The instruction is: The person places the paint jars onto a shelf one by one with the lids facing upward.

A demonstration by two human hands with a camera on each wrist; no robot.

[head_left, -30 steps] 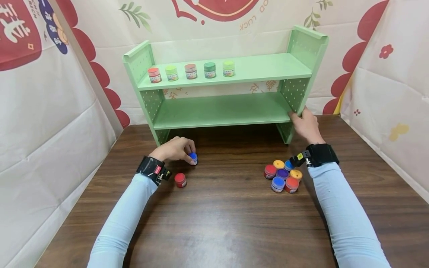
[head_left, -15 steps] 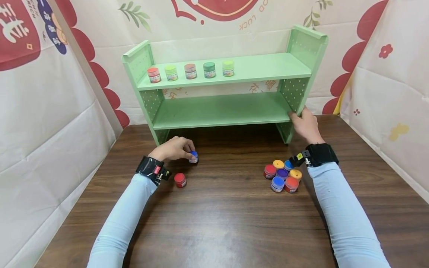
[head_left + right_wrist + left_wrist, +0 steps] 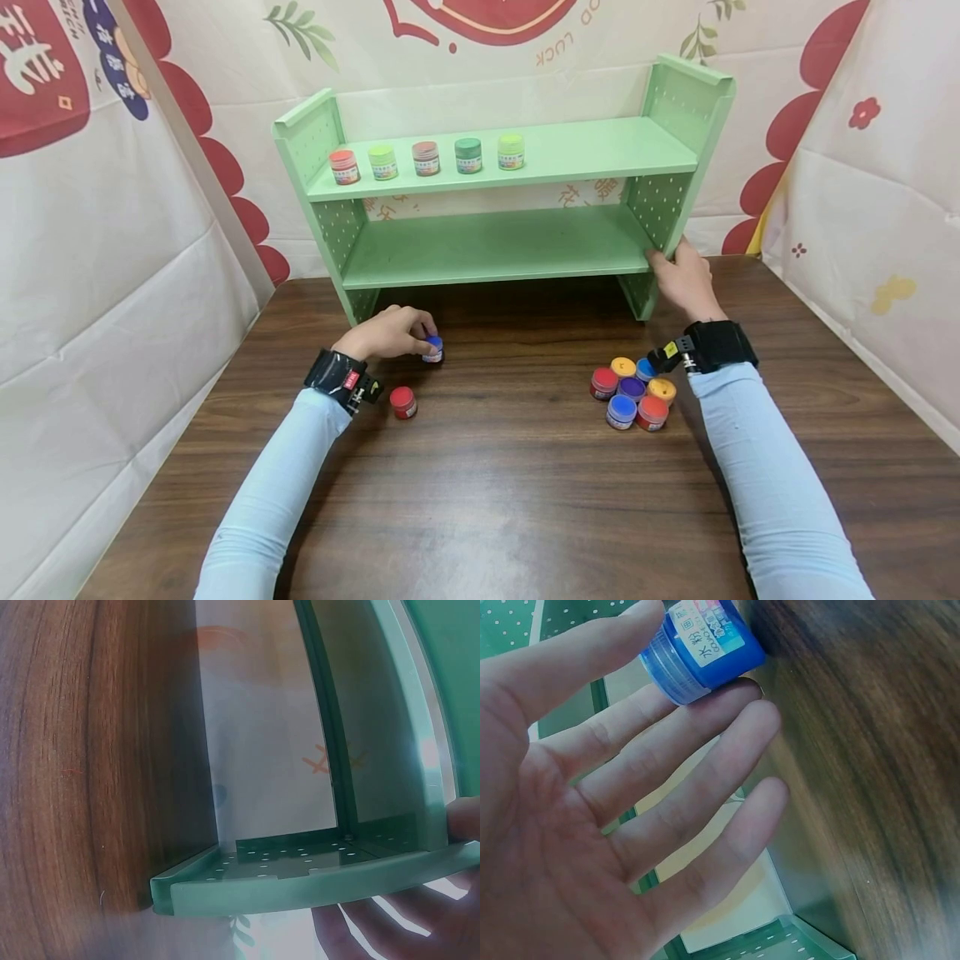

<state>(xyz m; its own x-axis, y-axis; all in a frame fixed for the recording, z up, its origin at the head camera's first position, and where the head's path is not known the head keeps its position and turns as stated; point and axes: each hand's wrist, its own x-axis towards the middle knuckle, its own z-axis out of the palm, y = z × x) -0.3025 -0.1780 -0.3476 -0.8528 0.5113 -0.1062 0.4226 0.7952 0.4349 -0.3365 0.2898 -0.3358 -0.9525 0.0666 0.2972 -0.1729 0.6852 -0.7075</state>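
Note:
My left hand (image 3: 390, 333) pinches a small blue paint jar (image 3: 433, 350) between thumb and fingertips, low over the table in front of the shelf's left leg. In the left wrist view the blue paint jar (image 3: 712, 645) shows its printed label, and the other fingers are spread out below it. My right hand (image 3: 686, 279) grips the right side panel of the green shelf (image 3: 495, 246), thumb at the lower board's end. The right wrist view has the fingers (image 3: 390, 930) behind that panel's edge. A red-lidded jar (image 3: 403, 403) stands near my left wrist.
On the upper board, several paint jars (image 3: 427, 158) stand in a row at the left. A cluster of jars (image 3: 632, 390) with red, yellow, blue and purple lids sits beside my right wrist on the wooden table (image 3: 495, 500). Printed cloth (image 3: 487, 100) hangs behind and at both sides.
The blue paint jar has turned slightly more upright in my left hand, so its label shows more. My right hand keeps its grip on the shelf, and the other jars have not moved.

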